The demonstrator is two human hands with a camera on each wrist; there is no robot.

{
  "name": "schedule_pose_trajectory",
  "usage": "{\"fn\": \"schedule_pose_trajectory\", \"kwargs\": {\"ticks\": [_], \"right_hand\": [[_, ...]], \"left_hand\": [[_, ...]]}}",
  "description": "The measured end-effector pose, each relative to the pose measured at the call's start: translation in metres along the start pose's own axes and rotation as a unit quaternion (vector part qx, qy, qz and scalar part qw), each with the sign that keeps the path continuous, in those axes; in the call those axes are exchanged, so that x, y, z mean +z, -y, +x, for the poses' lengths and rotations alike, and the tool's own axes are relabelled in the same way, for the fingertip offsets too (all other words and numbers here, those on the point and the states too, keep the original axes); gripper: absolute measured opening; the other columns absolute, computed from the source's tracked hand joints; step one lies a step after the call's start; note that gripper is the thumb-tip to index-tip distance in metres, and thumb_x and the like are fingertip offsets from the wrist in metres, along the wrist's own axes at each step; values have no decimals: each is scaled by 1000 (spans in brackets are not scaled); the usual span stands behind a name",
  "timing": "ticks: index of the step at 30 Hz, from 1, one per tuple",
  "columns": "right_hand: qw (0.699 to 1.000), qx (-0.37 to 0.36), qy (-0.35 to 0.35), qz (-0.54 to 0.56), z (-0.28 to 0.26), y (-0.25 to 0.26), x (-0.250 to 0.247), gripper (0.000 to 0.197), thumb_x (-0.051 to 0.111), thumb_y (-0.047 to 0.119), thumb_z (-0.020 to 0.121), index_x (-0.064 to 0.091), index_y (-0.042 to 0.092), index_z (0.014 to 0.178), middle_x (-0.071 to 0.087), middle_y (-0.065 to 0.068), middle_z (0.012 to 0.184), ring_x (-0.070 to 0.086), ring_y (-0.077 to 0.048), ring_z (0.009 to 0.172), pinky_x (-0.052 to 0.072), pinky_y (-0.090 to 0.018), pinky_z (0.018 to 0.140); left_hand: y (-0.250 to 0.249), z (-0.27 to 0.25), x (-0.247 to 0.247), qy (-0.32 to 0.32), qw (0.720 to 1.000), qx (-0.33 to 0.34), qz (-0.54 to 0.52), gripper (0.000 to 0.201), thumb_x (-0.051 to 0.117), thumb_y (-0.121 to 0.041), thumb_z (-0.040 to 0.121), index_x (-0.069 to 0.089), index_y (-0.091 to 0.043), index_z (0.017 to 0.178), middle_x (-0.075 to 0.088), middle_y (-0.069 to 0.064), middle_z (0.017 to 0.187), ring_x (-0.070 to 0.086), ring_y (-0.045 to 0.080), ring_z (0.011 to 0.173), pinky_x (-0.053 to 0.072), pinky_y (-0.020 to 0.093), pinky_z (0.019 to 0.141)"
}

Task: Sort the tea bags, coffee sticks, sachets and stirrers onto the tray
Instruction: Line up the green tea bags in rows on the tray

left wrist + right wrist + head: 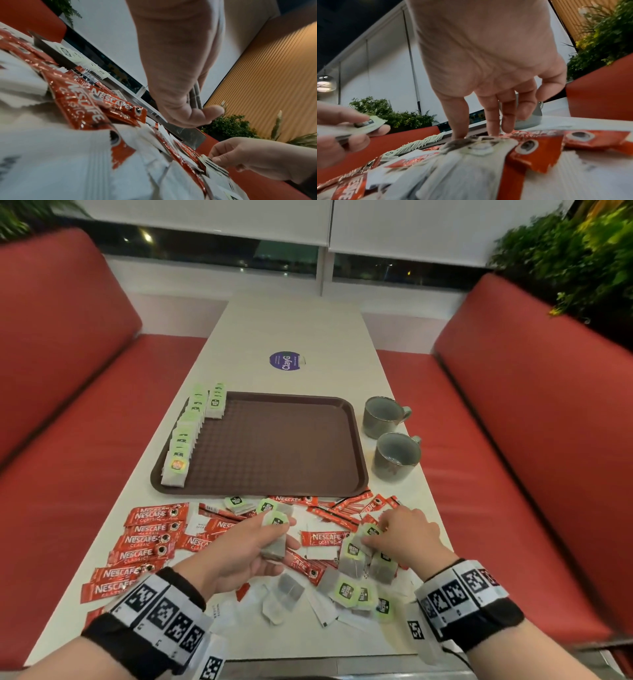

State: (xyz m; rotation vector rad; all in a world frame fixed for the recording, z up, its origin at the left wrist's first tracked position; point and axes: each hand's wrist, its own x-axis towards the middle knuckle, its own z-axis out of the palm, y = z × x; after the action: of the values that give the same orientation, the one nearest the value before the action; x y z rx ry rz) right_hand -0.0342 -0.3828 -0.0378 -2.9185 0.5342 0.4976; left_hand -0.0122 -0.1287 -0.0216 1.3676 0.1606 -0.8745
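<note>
Indoors, white table (291, 330) between red benches (534, 392), left hand (236, 549) gripping tea bags (274, 537), right hand (406, 534) pinching one.

A brown textured plastic tray (274, 446) holds a row of green-labelled tea bags (186, 436) along its left edge — red Nescafé coffee sticks (150, 539), white sachets (322, 611) and more tea bags lie scattered before it.

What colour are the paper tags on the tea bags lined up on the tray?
Light green, on the tea bags along the tray's left edge; head view.
</note>
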Motion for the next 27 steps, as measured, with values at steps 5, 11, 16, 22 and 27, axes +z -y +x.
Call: {"fn": "schedule_pose_trajectory", "kwargs": {"ticks": [5, 11, 16, 22, 27], "right_hand": [[994, 23, 31, 101, 5, -3, 0, 22, 65, 47, 79, 53, 31, 88, 58, 11, 94, 50, -15, 96, 34, -35, 79], [991, 26, 54, 119, 8, -2, 0, 23, 66, 46, 79, 55, 30, 91, 58, 13, 93, 52, -15, 96, 34, -36, 83], [972, -14, 45, 229, 9, -8, -8, 20, 67, 22, 82, 49, 17, 76, 50, 6, 75, 49, -14, 70, 42, -27, 63], [934, -98, 33, 343, -10, 9, -39, 22, 67, 13, 86, 55, 19, 68, 51, 7, 61, 42, -6, 52, 33, -20, 52], [893, -234, 157, 351, -24, 66, -52, 17, 68, 11, 85, 63, 21, 73, 57, 11, 65, 49, -3, 60, 41, -19, 63]], "left_hand": [[1, 1, -1, -8, 1000, -4, -7, 21, 50, -14, 97, 52, -13, 118, 66, 24, 110, 65, 26, 81, 54, 34, 67], [1, 7, 6, -9, 1000, 3, -11, 20, 49, -10, 98, 52, -15, 116, 70, 19, 102, 67, 25, 84, 56, 36, 77], [-1, 11, 10, -3, 1000, -1, -14, 24, 52, -14, 96, 50, -12, 120, 68, 21, 107, 65, 25, 85, 54, 38, 81], [-2, 9, 10, 19, 1000, 12, -1, 41, 60, -30, 88, 48, -14, 124, 64, 18, 114, 62, 21, 90, 54, 35, 84], [-3, -1, -10, 83, 995, 50, -13, 47, 60, -30, 82, 51, -15, 125, 66, 11, 112, 64, 20, 97, 50, 33, 86]]}}
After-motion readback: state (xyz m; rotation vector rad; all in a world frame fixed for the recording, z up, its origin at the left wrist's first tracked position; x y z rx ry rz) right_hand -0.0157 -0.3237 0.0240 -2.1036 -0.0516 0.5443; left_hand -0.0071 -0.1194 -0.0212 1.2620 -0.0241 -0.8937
